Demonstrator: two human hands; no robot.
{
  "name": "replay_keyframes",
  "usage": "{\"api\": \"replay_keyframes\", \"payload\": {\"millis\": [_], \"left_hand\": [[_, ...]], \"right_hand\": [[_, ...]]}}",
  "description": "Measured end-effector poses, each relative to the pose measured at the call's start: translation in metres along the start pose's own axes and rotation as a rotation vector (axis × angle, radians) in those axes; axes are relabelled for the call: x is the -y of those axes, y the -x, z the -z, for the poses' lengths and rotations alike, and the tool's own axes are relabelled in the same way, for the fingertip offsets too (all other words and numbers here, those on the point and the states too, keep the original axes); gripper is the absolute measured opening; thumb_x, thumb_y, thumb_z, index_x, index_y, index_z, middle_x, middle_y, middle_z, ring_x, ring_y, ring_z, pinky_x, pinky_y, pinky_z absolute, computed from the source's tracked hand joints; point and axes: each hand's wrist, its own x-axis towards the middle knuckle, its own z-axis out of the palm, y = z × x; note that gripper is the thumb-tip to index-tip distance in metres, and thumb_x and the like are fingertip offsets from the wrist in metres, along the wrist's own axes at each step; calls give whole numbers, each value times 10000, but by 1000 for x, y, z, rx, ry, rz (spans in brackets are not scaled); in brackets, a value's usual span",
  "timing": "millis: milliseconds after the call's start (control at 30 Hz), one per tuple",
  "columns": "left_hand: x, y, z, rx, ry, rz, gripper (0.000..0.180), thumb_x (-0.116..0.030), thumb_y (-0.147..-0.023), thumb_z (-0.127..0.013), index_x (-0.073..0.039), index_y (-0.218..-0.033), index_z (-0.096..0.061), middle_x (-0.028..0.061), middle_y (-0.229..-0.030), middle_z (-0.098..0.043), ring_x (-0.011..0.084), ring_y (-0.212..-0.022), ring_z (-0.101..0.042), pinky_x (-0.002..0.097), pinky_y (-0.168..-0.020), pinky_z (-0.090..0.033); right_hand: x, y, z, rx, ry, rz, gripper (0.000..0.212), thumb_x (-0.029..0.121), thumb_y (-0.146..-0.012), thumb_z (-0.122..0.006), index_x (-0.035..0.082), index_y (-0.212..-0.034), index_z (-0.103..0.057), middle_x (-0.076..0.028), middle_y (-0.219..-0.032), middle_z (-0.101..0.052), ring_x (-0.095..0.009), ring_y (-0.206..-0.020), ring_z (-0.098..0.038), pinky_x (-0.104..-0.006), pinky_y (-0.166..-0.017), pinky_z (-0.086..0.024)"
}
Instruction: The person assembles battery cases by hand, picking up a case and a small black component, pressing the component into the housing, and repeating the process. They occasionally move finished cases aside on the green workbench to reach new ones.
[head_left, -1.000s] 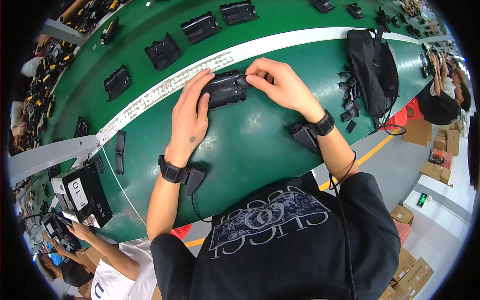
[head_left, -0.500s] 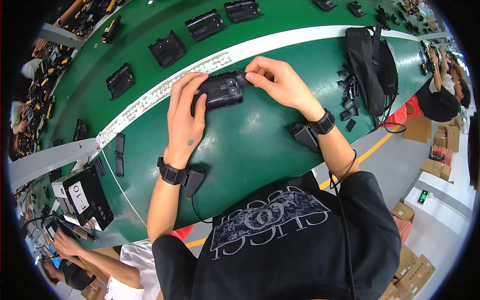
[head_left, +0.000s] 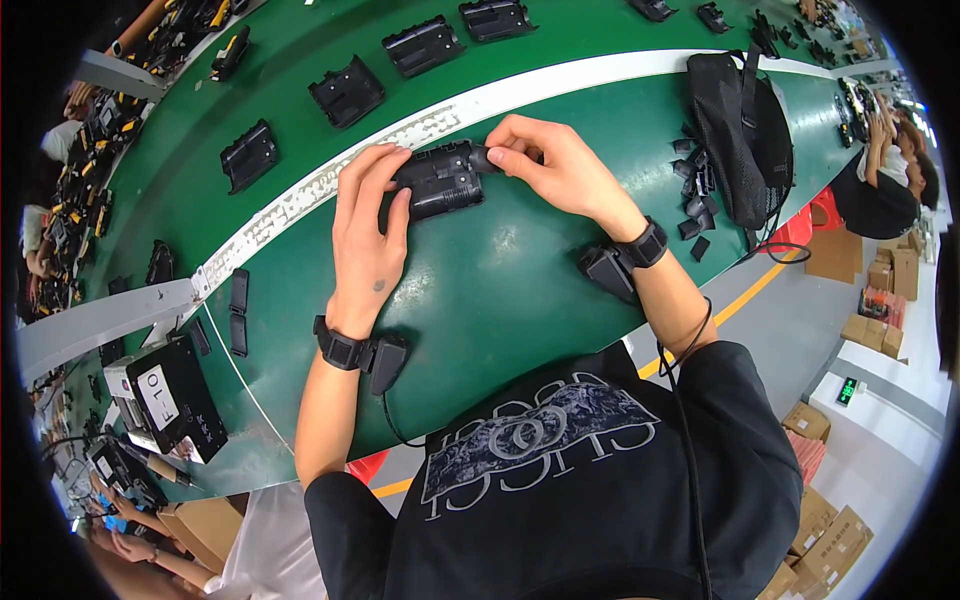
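Note:
A black plastic housing [head_left: 442, 188] with ribbed, moulded sides rests on the green table in front of me. My left hand [head_left: 368, 222] grips its left end, thumb along the near side and fingers over the far edge. At the opposite end, my right hand [head_left: 562, 172] pinches a small black plastic piece [head_left: 484, 160] between thumb and forefinger. This piece touches the housing's right end; whether it is seated there I cannot tell. Straps with black box-shaped devices [head_left: 388, 362] circle both my wrists.
Beyond the white rail [head_left: 545, 78], several similar housings [head_left: 346, 92] lie on a green surface. Small black pieces [head_left: 698, 190] are scattered beside a black mesh bag [head_left: 735, 140] at right. A black box-shaped device [head_left: 168, 398] and two black strips [head_left: 239, 312] are at left. Co-workers sit at both sides.
The housings beyond the rail have shifted slightly right. My hands and the held housing have barely moved. At lower left, a co-worker's arms have moved down and away from the device there.

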Motion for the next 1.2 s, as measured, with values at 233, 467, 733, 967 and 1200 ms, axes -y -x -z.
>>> {"api": "replay_keyframes", "payload": {"millis": [233,467,733,967,1200], "left_hand": [[-13,-18,-18,7,-53,-7,412,67,-995,-664,-26,-1396,-656,159,-1460,-580,306,-1281,-634,367,-956,-605],[-31,-33,-25,15,-56,91,414,72,-996,-650,-17,-1400,-651,155,-1461,-575,291,-1264,-633,364,-949,-597],[-35,-36,-26,23,-61,139,420,57,-1005,-649,-18,-1418,-625,153,-1497,-560,271,-1305,-627,355,-967,-583],[-39,-47,-35,28,-90,144,450,3,-983,-702,-25,-1426,-631,149,-1484,-594,281,-1288,-635,368,-986,-556],[-39,-47,-34,70,-198,252,455,-64,-961,-750,-42,-1408,-666,130,-1390,-680,261,-1241,-647,357,-982,-518]], "right_hand": [[-15,-9,28,-42,36,172,146,155,-1023,-713,20,-1079,-706,-112,-893,-747,-213,-818,-718,-383,-733,-556],[-2,-1,54,-31,9,199,117,147,-1005,-703,38,-1048,-689,-112,-944,-742,-278,-823,-729,-415,-737,-559],[1,14,103,-345,702,190,142,179,-960,-733,63,-1011,-670,-110,-978,-711,-344,-862,-731,-482,-748,-576],[15,28,148,-28,854,-31,217,294,-944,-744,105,-1034,-685,-116,-998,-722,-368,-940,-747,-495,-805,-603],[31,-8,310,-266,1009,-39,224,310,-993,-688,113,-1079,-752,-131,-999,-781,-359,-918,-756,-464,-818,-608]]}}
